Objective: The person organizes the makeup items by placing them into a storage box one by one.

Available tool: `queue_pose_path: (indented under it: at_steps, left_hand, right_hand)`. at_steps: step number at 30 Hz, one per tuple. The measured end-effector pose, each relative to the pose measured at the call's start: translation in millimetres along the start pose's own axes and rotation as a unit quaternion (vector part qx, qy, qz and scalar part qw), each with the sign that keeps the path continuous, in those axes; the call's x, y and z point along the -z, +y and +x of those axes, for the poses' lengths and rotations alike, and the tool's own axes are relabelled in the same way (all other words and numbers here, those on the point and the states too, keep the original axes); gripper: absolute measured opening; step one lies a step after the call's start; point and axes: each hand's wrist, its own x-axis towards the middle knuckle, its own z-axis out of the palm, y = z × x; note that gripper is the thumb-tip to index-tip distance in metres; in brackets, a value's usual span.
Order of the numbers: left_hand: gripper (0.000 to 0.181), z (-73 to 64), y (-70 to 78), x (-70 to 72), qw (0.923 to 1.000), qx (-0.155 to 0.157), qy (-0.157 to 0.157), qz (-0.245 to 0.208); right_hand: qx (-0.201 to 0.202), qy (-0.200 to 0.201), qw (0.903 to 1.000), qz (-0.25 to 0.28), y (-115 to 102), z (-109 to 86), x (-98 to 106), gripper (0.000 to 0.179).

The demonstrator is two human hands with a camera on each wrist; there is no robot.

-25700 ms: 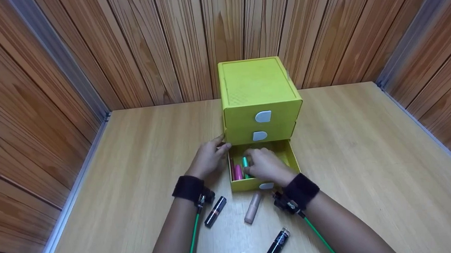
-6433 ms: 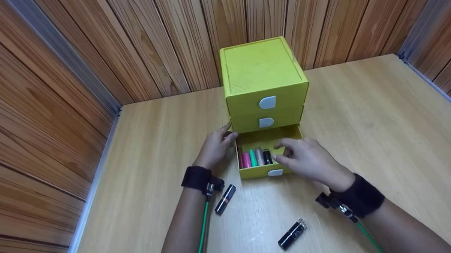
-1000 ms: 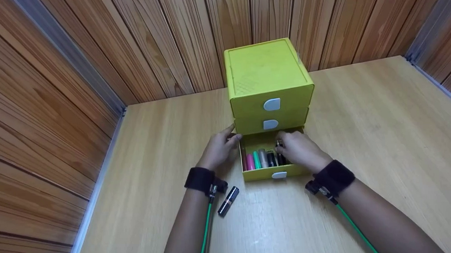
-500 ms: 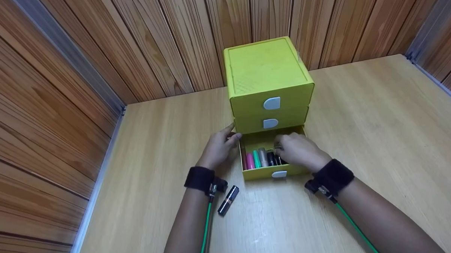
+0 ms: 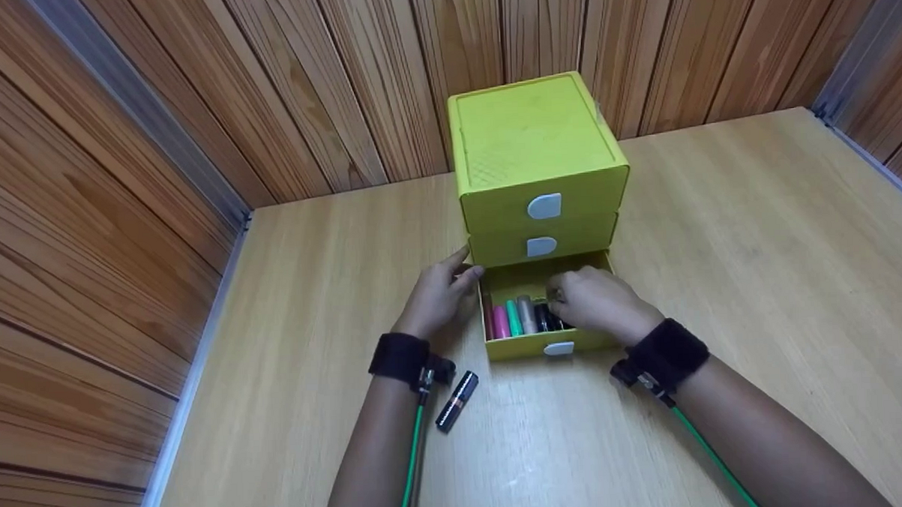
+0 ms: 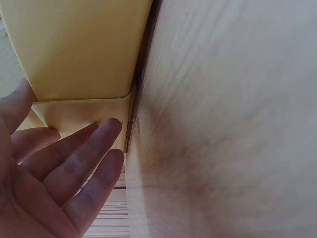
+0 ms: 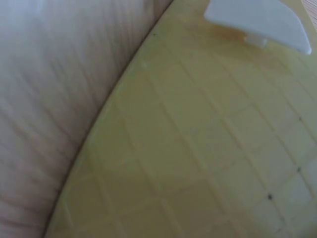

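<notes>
A yellow-green drawer cabinet (image 5: 541,138) stands with its bottom drawer (image 5: 514,349) pulled out. Inside, a dark red tube (image 5: 489,323), a pink tube (image 5: 501,324), a green tube (image 5: 513,319), a grey tube (image 5: 527,315) and a black tube (image 5: 542,318) lie side by side. My right hand (image 5: 601,302) reaches into the drawer, its curled fingers pinching another black lipstick-like tube (image 5: 558,323), mostly hidden, at the right end of the row. My left hand (image 5: 436,297) rests loosely against the cabinet's left side; its fingers (image 6: 81,161) are spread and hold nothing.
One black lipstick-like tube (image 5: 457,402) lies on the wooden table (image 5: 548,445) beside my left wrist. White tabs mark the drawer fronts, the lowest tab (image 7: 260,22) filling a corner of the right wrist view. Wood-panelled walls (image 5: 385,83) enclose the table.
Earlier, the grey tube and a second black tube left the table for the drawer. Over the last second, my right hand lowered its black tube against the row; my left hand stayed put.
</notes>
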Motion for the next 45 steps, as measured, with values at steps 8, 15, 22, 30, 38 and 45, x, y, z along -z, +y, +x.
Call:
queue_pose_path:
  at_steps: [8,15,22,30,38,45]
  left_hand:
    - [0.066,0.0,1.8,0.8,1.0000,0.006,0.000,0.006]
    - [0.066,-0.5,0.7,-0.2,1.0000,0.008,0.001,0.001]
    - [0.064,0.1,-0.6,-0.2,0.9999,0.013,0.005,0.006]
    - [0.064,0.2,1.5,-0.9,0.9997,0.022,0.004,0.003]
    - [0.066,0.8,3.6,-2.5,0.9996,0.025,0.000,-0.009]
    - [0.068,2.7,3.6,-1.4,0.9999,0.012,0.004,0.011]
  right_hand:
    - [-0.013,-0.017,0.9998,-0.003,-0.8,0.1,1.3,0.029]
    - [-0.020,-0.013,0.9997,0.004,-2.0,-0.4,1.3,0.035]
    - [-0.029,-0.012,0.9994,0.014,-2.2,-0.4,1.3,0.036]
    - [-0.026,0.006,0.9991,0.032,-0.7,-3.3,3.5,0.032]
    - [-0.016,0.024,0.9984,0.049,1.8,-5.5,5.4,0.029]
    - [0.033,0.115,0.9917,0.047,-6.3,-12.5,8.7,0.020]
